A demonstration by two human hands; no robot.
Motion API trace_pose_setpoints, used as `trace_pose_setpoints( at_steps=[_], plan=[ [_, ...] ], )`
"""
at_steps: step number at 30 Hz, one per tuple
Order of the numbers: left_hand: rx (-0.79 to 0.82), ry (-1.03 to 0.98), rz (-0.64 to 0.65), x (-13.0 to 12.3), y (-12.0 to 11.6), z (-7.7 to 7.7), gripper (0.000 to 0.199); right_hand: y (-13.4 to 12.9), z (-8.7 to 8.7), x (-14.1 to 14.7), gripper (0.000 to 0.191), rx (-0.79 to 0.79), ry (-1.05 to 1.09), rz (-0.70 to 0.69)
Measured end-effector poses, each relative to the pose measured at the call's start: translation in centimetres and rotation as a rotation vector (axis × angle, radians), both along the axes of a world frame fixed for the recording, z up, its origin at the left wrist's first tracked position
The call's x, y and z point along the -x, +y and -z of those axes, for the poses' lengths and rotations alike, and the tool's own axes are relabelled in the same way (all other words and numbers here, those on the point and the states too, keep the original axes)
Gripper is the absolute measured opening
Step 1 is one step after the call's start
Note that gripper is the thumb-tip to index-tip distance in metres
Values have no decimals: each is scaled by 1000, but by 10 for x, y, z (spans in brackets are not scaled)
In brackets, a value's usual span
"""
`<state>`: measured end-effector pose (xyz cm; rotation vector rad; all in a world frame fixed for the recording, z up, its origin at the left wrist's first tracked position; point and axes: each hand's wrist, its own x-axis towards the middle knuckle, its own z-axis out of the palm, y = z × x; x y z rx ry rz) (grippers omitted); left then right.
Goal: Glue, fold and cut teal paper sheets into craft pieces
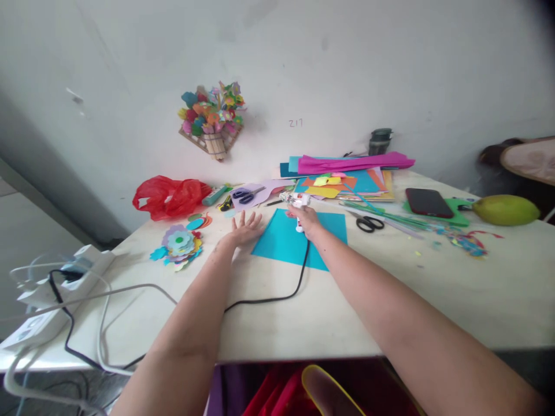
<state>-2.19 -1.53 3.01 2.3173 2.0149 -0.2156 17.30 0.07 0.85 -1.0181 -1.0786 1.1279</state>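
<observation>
A blue sheet (277, 240) lies flat on the pale table (269, 329). My right hand (306, 221) is wrapped round a white glue gun (300, 202) above the sheet's upper part, and a black cord runs down from its handle. Just left of the sheet, my left hand (247, 226) rests on the table with its fingers spread, holding nothing. Layered paper flowers (179, 242) lie further left, beside small coloured paper discs (197, 223).
Black scissors (369, 223), green strips and a phone (429, 203) lie to the right. Coloured papers (355, 164) are stacked at the back. A red plastic bag (169, 196) sits back left; power strips (56, 306) and cables line the left edge.
</observation>
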Motion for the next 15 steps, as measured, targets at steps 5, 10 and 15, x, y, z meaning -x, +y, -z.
trace_pose_setpoints(
  at_steps=[5,10,15],
  plan=[
    [-20,11,13,-1,-7,1,65,4,2,0,33,-22,-3,-4],
    [-148,5,-10,0,5,13,64,11,-2,1,27,-48,61,50],
    [-289,9,-19,-6,21,21,58,7,-9,12,26,-12,74,71]
  ],
)
